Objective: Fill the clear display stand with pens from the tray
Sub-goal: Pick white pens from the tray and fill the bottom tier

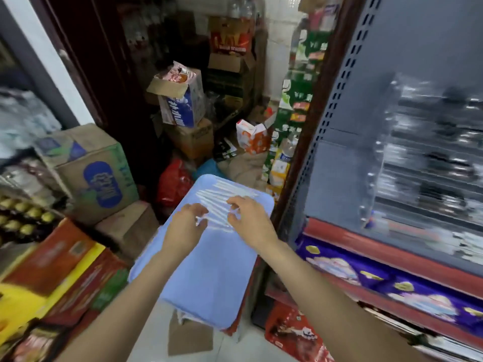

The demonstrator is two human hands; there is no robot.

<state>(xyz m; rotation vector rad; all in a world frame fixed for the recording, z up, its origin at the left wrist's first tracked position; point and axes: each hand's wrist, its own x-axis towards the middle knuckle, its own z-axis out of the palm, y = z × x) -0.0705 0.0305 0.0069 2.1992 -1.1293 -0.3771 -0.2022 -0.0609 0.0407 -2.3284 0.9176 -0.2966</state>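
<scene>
Both hands are over the blue tray [209,278] in the lower middle of the frame. The white pens [222,202] lie in a loose row across the tray's far end, blurred into streaks. The left hand [187,226] hovers at the near left end of the row, fingers curled down toward the pens; whether it has pinched one is too smeared to tell. The right hand [251,220] sits just beside it at the row's right side, fingers bent over the pens, and again the grip cannot be made out. The hands are close but apart. At the right of the frame, the clear display stand [407,163] stands against a grey shelf panel [428,45], badly blurred. Cardboard boxes [94,171] are stacked at the left and in the upper middle.
</scene>
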